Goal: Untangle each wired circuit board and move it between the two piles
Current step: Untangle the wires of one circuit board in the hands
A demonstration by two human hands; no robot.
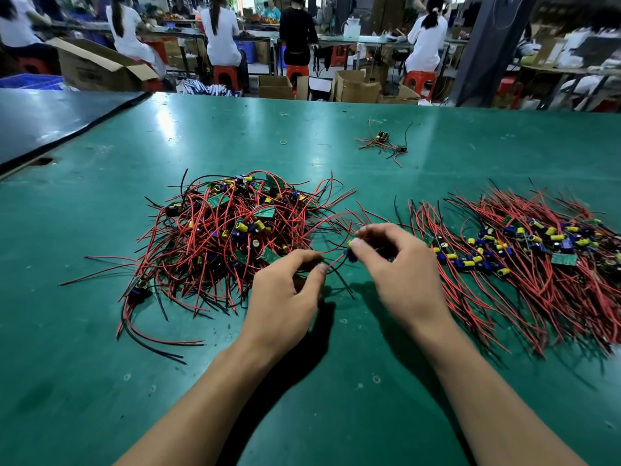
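Left hand (285, 290): fingers pinched closed on red wires (332, 260).
Right hand (400, 264): fingertips clamp the small circuit board (351, 252).
Board: held above the green table (100, 364), between tangled pile (228, 233) and sorted pile (524, 260).

The green table (100, 381) carries 2 piles of wired boards, tangled (228, 237) and sorted (531, 257), plus 1 small cluster (383, 142).
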